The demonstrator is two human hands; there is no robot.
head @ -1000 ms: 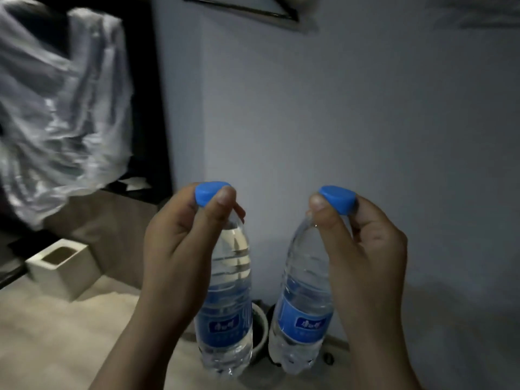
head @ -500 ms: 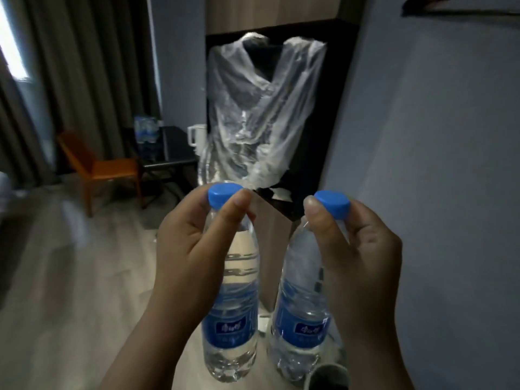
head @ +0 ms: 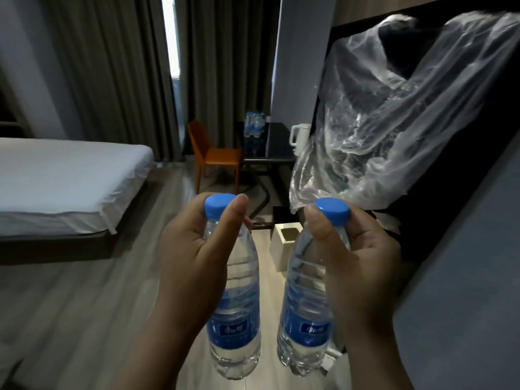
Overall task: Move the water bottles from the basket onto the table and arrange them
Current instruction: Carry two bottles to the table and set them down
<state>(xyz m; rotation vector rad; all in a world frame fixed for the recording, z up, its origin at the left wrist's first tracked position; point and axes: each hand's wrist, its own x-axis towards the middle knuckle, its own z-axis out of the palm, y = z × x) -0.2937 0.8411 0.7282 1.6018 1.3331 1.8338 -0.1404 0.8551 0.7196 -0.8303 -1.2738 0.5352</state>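
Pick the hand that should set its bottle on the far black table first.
Right, narrowly. The left hand grips the left bottle, the right hand the right bottle; the table's bare top lies right of the bottle pack.

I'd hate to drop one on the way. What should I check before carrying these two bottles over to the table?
1. The left grip pinches the left bottle at the neck: ok.
2. The right grip pinches the right bottle at the neck: ok.
3. Both caps on: ok.
4. Bottles hang apart, not touching: ok.
5. The table in view ahead, beside the chair: ok.
6. Free spot on the table: cannot tell, too far and dark.
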